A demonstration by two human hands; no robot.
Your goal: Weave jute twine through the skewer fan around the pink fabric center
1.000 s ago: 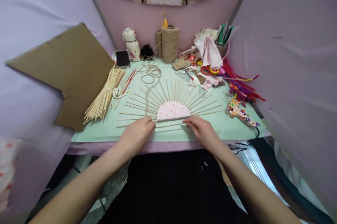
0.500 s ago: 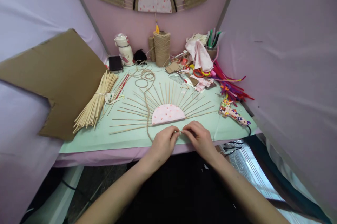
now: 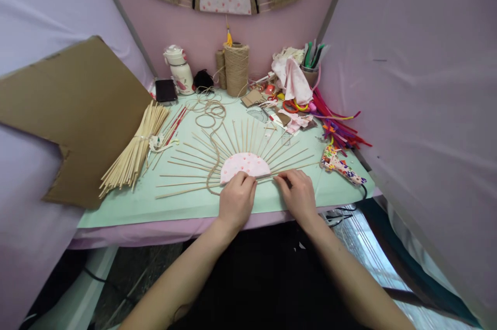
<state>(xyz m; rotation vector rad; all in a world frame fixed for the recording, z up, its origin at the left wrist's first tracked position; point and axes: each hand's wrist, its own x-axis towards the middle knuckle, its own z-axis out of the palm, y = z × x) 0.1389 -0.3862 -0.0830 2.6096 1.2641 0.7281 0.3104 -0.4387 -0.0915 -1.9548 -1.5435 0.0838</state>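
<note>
Fanning over the mint surface (image 3: 186,208), wooden skewers (image 3: 182,192) ray out from a pink dotted half-disc (image 3: 245,163) just beyond both hands. Flat, fingers together, the left hand (image 3: 236,200) presses its tips on the half-disc's straight edge; the right hand (image 3: 298,196) touches the lowest right skewer (image 3: 266,177), pinching or only pressing I cannot tell. Best, I judge, to pin the disc with 1 hand while nudging that skewer gently.

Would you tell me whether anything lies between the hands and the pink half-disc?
Nothing visible does. The left hand touches the pink half-disc at its lower edge, the right hand rests on sticks beside it; the twine curves past on the left.
</note>
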